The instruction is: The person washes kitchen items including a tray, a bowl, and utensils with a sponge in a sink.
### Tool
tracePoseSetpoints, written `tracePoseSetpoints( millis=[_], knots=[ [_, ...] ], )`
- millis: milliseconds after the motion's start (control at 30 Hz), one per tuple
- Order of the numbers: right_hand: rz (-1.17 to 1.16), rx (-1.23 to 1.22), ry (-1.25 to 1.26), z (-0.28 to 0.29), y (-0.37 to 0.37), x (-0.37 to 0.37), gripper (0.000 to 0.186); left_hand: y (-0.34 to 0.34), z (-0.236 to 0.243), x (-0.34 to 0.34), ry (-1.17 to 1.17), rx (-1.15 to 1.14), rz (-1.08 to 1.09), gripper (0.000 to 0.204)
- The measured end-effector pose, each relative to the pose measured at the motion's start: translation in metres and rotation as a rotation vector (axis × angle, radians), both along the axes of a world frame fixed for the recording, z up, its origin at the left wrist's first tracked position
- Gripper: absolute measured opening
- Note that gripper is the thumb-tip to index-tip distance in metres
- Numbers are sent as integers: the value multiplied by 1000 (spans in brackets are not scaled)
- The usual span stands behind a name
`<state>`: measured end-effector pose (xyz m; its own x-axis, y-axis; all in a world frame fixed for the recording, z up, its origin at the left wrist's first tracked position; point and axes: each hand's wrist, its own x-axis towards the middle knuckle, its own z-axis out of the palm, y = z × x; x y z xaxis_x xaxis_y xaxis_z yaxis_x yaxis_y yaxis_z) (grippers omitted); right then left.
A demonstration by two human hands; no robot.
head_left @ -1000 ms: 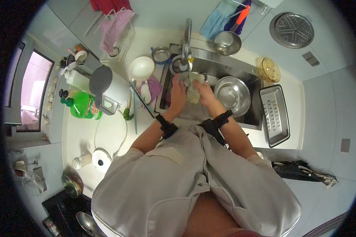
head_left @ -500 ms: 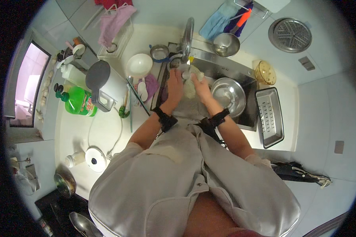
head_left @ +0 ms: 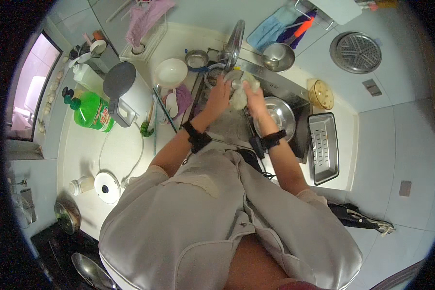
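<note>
Below the camera, a person in a pale grey garment [head_left: 164, 232] works with both arms stretched to a steel sink [head_left: 297, 94], a black band [head_left: 196, 137] on the left wrist and another on the right. The right hand [head_left: 256, 99] grasps a bunched, pale cloth [head_left: 238, 100] over the basin, near the end of the curved tap [head_left: 234, 46]; the left hand [head_left: 218, 99] is raised just beside it, though whether its grip is clenched or loose cannot be told. A round steel bowl [head_left: 282, 116] sits in the sink next to the right wrist, and a slotted rectangular tray [head_left: 324, 171] rests on the bench [head_left: 77, 159] at right. To the left lie a round white base [head_left: 107, 188] with a cord, a bottle of green liquid [head_left: 94, 113] and a dark-lidded jug [head_left: 125, 92]. Farther back, a white bowl [head_left: 170, 72] stands beside a small metal pan [head_left: 196, 59], left of the tap, with an amber dish [head_left: 320, 95] beyond the sink's right end. Against the far wall hang a pink cloth [head_left: 145, 21], blue gloves or cloths [head_left: 270, 31] and an orange-handled ladle [head_left: 278, 57], left of a round metal grille [head_left: 356, 52].
</note>
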<state>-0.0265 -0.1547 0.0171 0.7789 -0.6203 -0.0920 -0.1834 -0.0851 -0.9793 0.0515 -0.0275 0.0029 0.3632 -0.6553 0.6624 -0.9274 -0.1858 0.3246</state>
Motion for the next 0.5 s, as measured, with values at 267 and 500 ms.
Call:
tracePoseSetpoints(
  millis=[267, 500],
  knots=[
    [212, -178, -63, 25, -14, -19, 34, 14, 34, 3, 1139, 222, -261, 32],
    [90, -120, -150, 42, 11, -7, 32, -3, 43, 10, 678, -57, -173, 32]
  ],
)
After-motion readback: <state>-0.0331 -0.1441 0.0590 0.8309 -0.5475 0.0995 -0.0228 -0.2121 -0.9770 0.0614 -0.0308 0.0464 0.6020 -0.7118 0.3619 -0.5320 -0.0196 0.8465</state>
